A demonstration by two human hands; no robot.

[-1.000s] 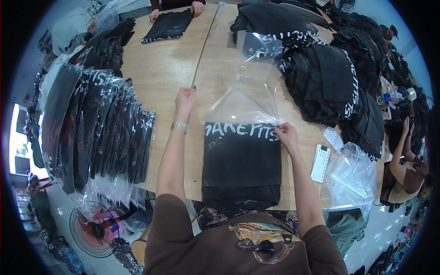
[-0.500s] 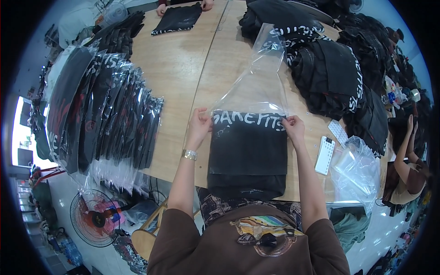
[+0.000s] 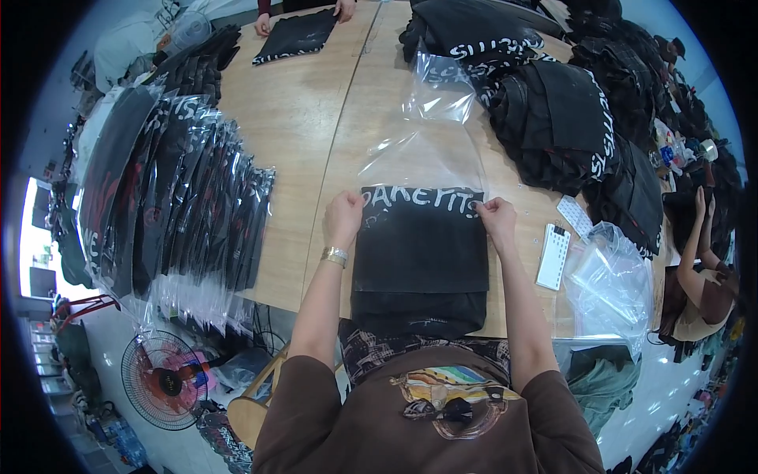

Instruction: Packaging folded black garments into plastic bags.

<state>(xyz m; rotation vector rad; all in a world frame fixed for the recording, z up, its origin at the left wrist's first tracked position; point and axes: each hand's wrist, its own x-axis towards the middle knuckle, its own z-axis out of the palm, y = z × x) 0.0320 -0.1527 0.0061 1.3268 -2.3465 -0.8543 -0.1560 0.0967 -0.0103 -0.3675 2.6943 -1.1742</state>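
A folded black garment (image 3: pixel 420 257) with white lettering lies flat before me at the table's near edge. Beyond it spreads a clear plastic bag (image 3: pixel 426 154), its mouth at the garment's far edge. My left hand (image 3: pixel 345 218) pinches the bag's edge by the garment's far left corner. At the far right corner my right hand (image 3: pixel 497 220) is closed on the bag's other edge. How far the film reaches over the cloth is hard to see.
Bagged black garments (image 3: pixel 178 197) stand in a row at left. Folded black garments (image 3: pixel 553 122) are heaped at right, near white label sheets (image 3: pixel 554 257) and a stack of clear bags (image 3: pixel 608 276). Across the table, another person's hands (image 3: pixel 343 9) touch a folded black garment (image 3: pixel 296 35).
The bag's far end has dropped flatter onto the table and shifted slightly left. My hands stay at the garment's far corners. The whole view has shifted slightly.
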